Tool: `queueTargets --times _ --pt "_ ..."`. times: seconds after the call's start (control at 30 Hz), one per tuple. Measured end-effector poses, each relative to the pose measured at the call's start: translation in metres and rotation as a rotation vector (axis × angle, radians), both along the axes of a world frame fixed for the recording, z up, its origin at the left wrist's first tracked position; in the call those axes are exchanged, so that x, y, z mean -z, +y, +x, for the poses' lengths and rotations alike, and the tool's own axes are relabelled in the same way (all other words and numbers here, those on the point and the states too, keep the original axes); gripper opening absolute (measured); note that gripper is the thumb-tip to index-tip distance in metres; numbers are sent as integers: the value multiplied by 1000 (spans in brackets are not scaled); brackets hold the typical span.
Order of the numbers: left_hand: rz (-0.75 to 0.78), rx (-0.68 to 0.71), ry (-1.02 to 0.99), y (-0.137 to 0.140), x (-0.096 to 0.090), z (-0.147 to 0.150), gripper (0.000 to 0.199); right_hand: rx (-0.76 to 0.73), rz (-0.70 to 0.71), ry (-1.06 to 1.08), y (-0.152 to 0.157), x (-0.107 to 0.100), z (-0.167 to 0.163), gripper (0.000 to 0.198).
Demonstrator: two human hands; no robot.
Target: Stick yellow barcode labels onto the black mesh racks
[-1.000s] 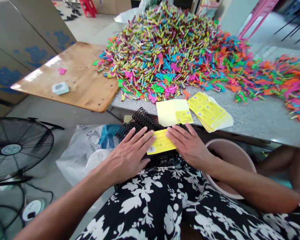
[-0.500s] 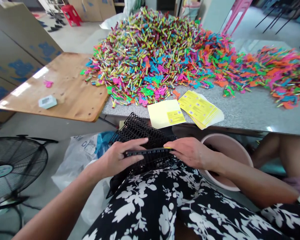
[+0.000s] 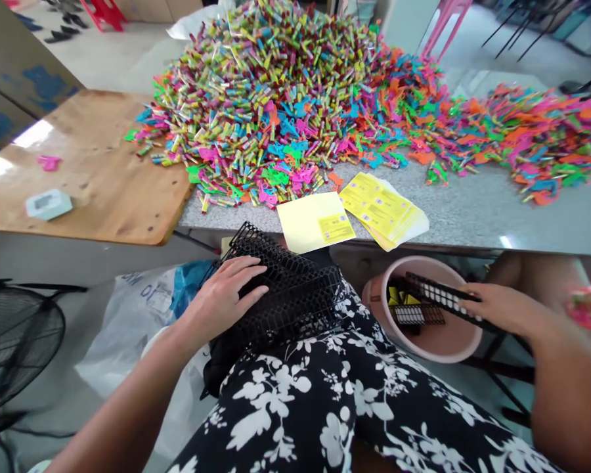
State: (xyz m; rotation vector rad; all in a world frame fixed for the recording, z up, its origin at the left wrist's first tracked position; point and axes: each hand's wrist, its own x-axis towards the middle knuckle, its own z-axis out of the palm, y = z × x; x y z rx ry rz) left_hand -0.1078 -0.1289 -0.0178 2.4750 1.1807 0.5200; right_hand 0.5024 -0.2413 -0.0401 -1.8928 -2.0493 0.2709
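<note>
My left hand (image 3: pixel 231 292) rests with its fingers apart on a pile of black plastic grid trays (image 3: pixel 295 295) on my lap. Over at the right, my right hand (image 3: pixel 502 305) grips one black grid tray (image 3: pixel 440 293), tilted above the mouth of a pink bucket (image 3: pixel 465 341). Inside that bucket lie another black grid tray (image 3: pixel 431 315) and some yellow pieces, partly hidden. On the table edge in front of me are a pale yellow sheet with a printed label (image 3: pixel 305 220) and a fanned stack of yellow label sheets (image 3: pixel 381 207).
A large heap of colourful small tubes and plastic pieces (image 3: pixel 266 98) covers the grey table (image 3: pixel 473 223). A wooden board (image 3: pixel 123 190) at left carries a white device (image 3: pixel 49 204) and a pink piece (image 3: pixel 49 162). A black fan (image 3: pixel 20 348) and plastic bag (image 3: pixel 128 328) stand below.
My right hand has moved from the lap to over the bucket with a grid tray. My left hand has let go of that tray and now lies on the pile. The view has shifted rightward.
</note>
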Motion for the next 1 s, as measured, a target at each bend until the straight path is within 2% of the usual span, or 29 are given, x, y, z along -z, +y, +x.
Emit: queueTargets --times 0.07,0.17,0.23,0.3,0.37,0.4,0.5,0.57,0.63,0.7,0.77,0.83,0.87,0.93,1.0 --pt "-1 27 39 6 4 10 43 -22 -31 -52 13 7 -22 27" --pt "6 33 79 15 10 29 52 -51 -28 -106 52 13 -82 27" --pt "15 21 104 21 14 41 57 -71 23 -99 84 20 -130 35" --pt "17 21 129 26 17 49 59 -169 78 -136 116 28 -174 48" --pt "11 25 148 29 19 54 59 -256 101 -195 143 39 -207 57" --pt "7 21 153 30 19 54 59 -294 95 -217 154 43 -219 56" --pt "-18 4 129 29 16 53 59 -342 81 -224 177 50 -233 40" --pt "-47 -8 67 30 12 50 60 -288 156 -183 183 46 -231 37" --pt "-50 -74 -30 34 8 46 62 -201 308 -105 183 32 -225 38" --pt "-29 -216 -155 43 2 44 66 -152 486 14 178 11 -223 40" --pt "-71 -366 -317 56 -6 43 73 -157 616 145 169 -11 -225 43" --pt "-250 -427 -535 69 -17 46 79 -172 683 263 158 -29 -232 46" --pt "-396 -406 -661 74 -22 48 80 -182 694 303 153 -36 -237 48" --pt "-764 -264 -880 79 -33 54 80 -225 698 347 147 -45 -247 49" --pt "-1082 -95 -992 78 -41 59 75 -322 690 360 146 -48 -254 49"
